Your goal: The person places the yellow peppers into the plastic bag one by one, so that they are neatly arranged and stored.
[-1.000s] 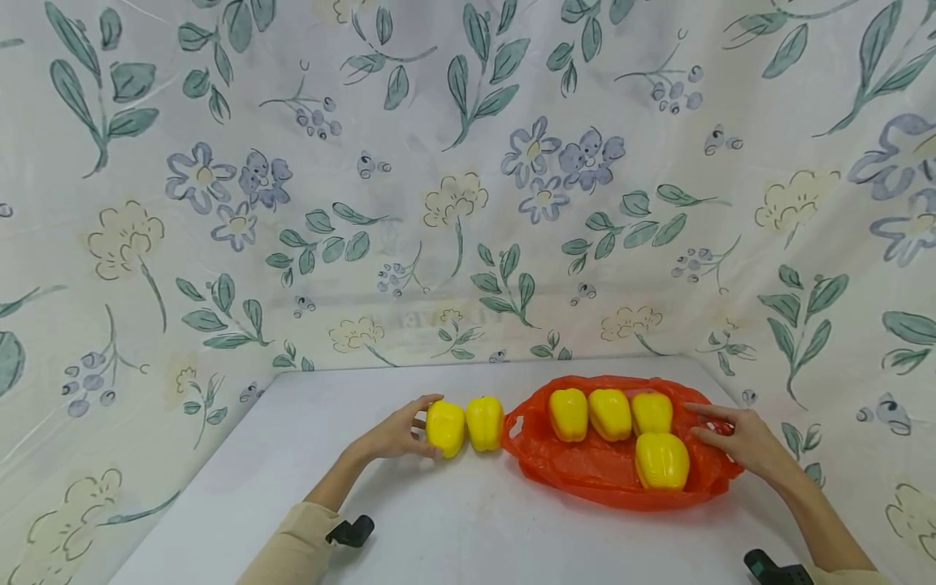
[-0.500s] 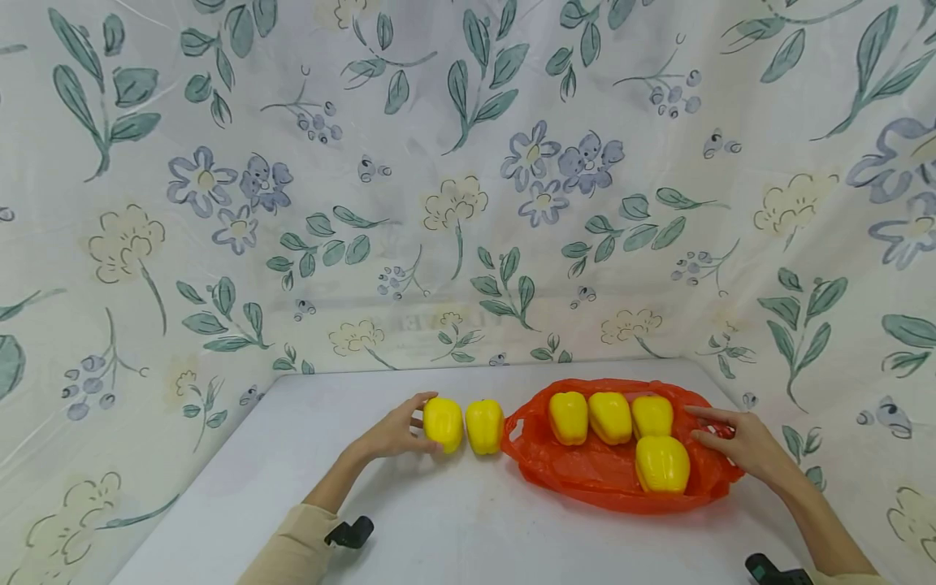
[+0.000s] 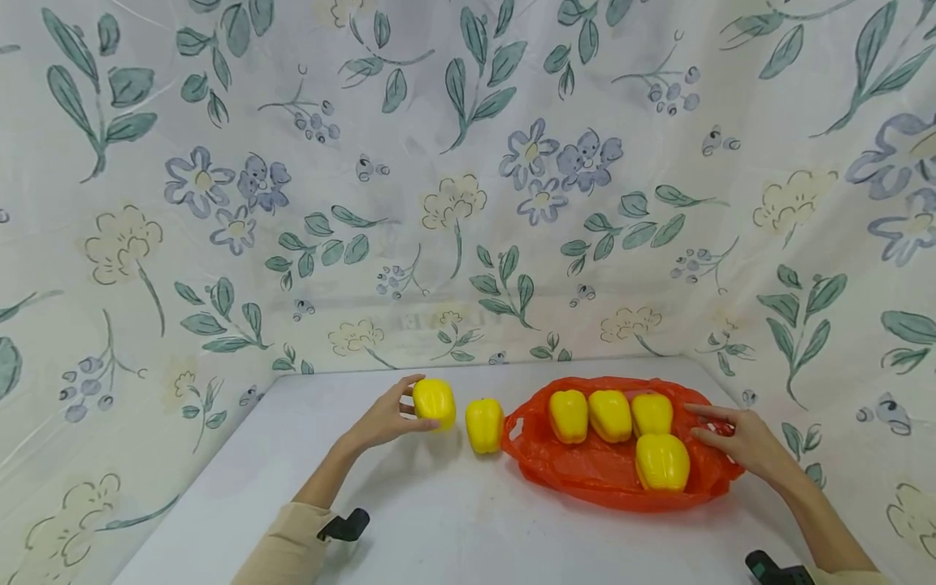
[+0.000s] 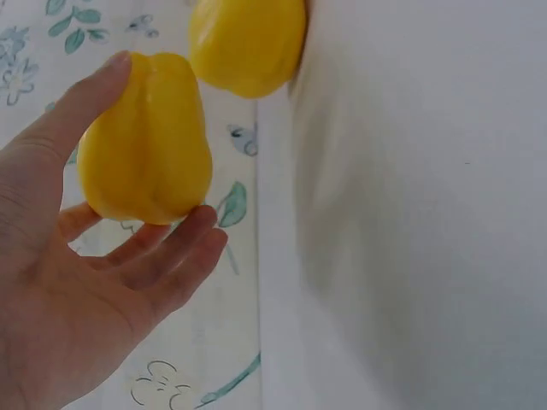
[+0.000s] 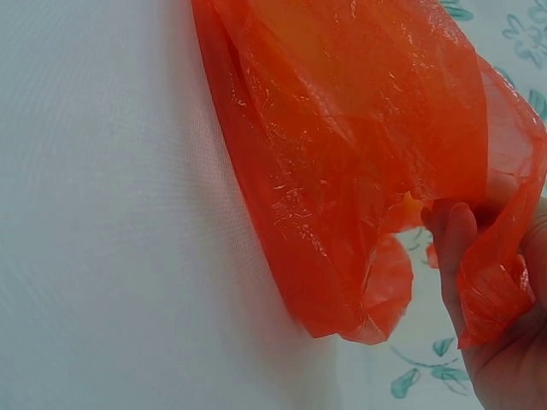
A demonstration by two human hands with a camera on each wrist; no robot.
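My left hand (image 3: 380, 420) grips a yellow bell pepper (image 3: 435, 404), thumb on one side and fingertips on the other. In the left wrist view this pepper (image 4: 147, 141) hangs above the table, fingers beneath it. A second yellow bell pepper (image 3: 485, 426) stands on the table just right of it, beside the bag. On the right lies a red plastic bag (image 3: 592, 471), spread wide with several yellow bell peppers (image 3: 610, 415) inside. My right hand (image 3: 749, 439) holds the bag at its right end; in the right wrist view the handle plastic (image 5: 496, 295) wraps over the hand.
A white table (image 3: 439, 520) lies under everything. Behind it and at the sides hangs a floral curtain (image 3: 453, 268). Black wrist mounts (image 3: 345, 525) sit on both forearms. The bag's left handle loop (image 3: 515, 428) reaches close to the standing pepper.
My left hand has lifted its bell pepper off the table, up and to the left, away from the second pepper. The right hand and the bag have stayed put.
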